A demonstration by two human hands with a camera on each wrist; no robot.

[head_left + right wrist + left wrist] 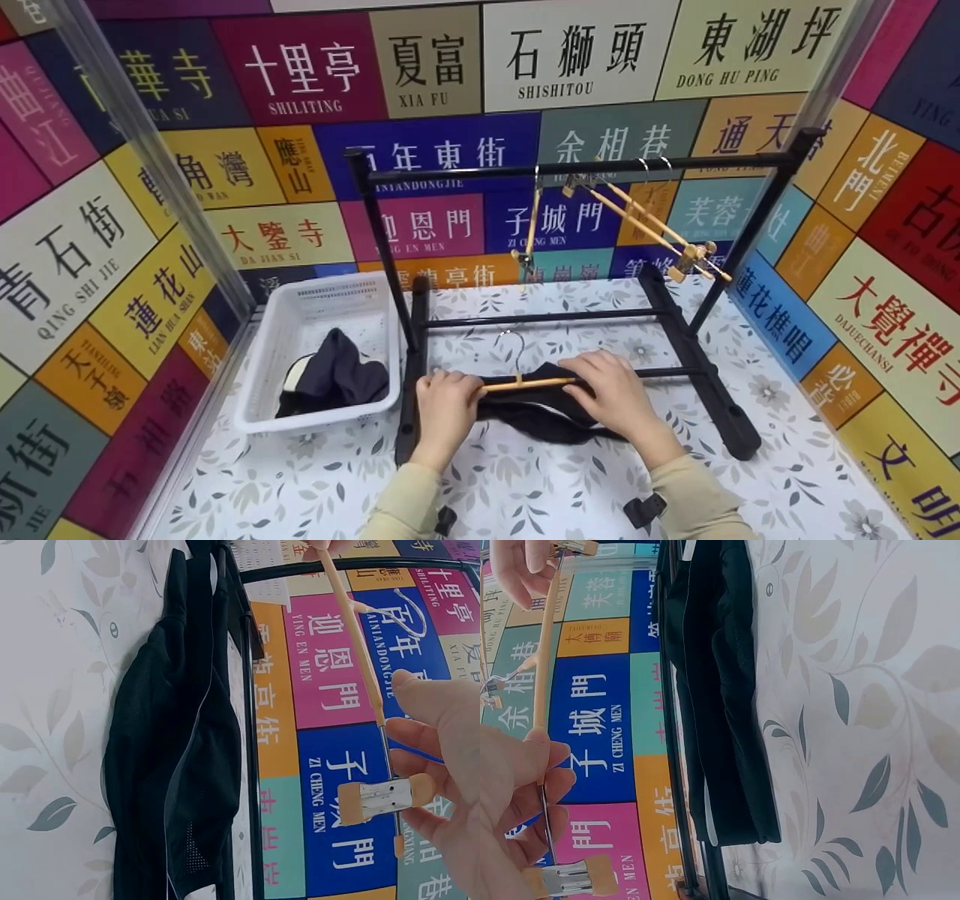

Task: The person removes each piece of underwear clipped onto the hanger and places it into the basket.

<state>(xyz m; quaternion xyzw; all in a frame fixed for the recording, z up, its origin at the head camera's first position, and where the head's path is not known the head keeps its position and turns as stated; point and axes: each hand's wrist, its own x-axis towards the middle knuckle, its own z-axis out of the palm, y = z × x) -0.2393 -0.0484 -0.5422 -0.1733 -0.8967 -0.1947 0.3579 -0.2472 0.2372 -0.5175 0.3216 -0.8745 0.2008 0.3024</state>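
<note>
Between both hands is a wooden clip hanger (pixel 495 387) with a metal hook pointing up. My left hand (pixel 444 405) grips one end of it. The other end is held by my right hand (pixel 616 401), its fingers around the bar. In the wrist views a clip (pixel 577 877) sits near the left fingers, and another clip (pixel 382 799) beside the right ones. A folded black garment (pixel 529 424) with a pale edge lies on the tabletop under the hanger, apart from the clips in the wrist views.
Ahead stands a black garment rack (pixel 465 172) with low crossbars. Several wooden clip hangers (pixel 637 217) hang from its top rail. At the left, a white plastic basket (pixel 247 409) holds dark clothing (pixel 341 375). Sign-patterned walls (pixel 427 67) surround the leaf-patterned tabletop (pixel 810 480).
</note>
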